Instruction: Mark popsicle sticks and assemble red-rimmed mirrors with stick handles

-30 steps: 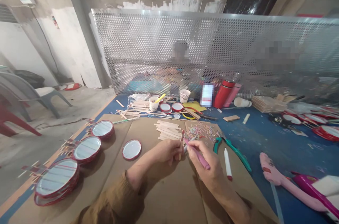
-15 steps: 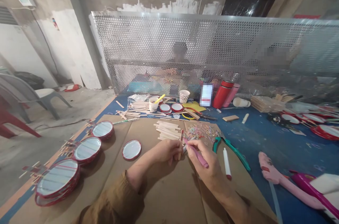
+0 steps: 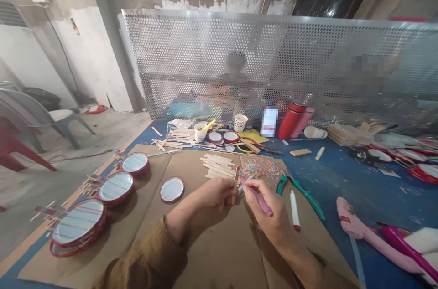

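Observation:
My left hand (image 3: 219, 191) pinches a flat wooden craft stick (image 3: 236, 182) upright; its top end is red. In my right hand (image 3: 272, 211) is a pink marker (image 3: 262, 201), its tip close to the upper part of the stick; actual contact is hard to make out. Just beyond my hands lie a pile of plain craft sticks (image 3: 219, 167) and a tangle of colourful rubber bands (image 3: 262, 168). To the right of my right hand are a white marker with a red end (image 3: 294, 210) and green-handled pliers (image 3: 306, 198). A round red-rimmed disc (image 3: 171, 189) rests left of my left hand.
Stacked red-rimmed round pieces with sticks (image 3: 78, 225) line the left of the cardboard (image 3: 212, 252). Paper cups (image 3: 240, 123), a phone (image 3: 269, 121) and a red bottle (image 3: 291, 121) stand before a perforated metal screen (image 3: 191, 52). A pink glue gun (image 3: 356, 223) lies right.
The view has shifted slightly, so everything sits a little further right. Both hands keep their holds on the stick and the marker, nearly unchanged.

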`<state>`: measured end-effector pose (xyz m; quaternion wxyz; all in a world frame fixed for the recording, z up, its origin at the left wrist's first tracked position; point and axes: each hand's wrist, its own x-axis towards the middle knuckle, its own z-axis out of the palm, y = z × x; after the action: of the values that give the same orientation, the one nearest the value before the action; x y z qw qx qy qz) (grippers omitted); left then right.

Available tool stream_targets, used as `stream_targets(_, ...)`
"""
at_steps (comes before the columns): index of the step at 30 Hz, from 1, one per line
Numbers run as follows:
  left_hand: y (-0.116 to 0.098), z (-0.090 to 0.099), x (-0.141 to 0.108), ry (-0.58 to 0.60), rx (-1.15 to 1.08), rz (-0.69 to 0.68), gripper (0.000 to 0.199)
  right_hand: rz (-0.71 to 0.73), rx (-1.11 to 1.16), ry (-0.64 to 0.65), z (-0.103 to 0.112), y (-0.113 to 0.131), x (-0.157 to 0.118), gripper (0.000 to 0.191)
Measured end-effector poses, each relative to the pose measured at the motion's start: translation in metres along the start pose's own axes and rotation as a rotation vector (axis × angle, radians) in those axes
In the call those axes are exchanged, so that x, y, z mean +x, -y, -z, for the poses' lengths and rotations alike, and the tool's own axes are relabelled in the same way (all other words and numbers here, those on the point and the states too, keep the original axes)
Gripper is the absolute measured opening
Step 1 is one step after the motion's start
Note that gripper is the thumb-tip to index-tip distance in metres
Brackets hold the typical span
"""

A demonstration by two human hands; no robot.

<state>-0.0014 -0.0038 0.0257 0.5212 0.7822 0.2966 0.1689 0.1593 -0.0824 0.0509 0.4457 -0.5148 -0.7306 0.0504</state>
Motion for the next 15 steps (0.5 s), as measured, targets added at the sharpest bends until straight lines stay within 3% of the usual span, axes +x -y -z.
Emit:
stream_targets(3, 0.001, 0.001, 0.001, 0.013, 0.016, 0.054, 0.014, 0.002, -0.005, -0.003, 0.000, 0.000, 0.000, 0.011)
stream_targets(15, 0.013, 0.001, 0.004, 0.034, 0.008, 0.003, 0.022, -0.004, -0.018, 0.015, 0.000, -0.001, 0.001, 0.013)
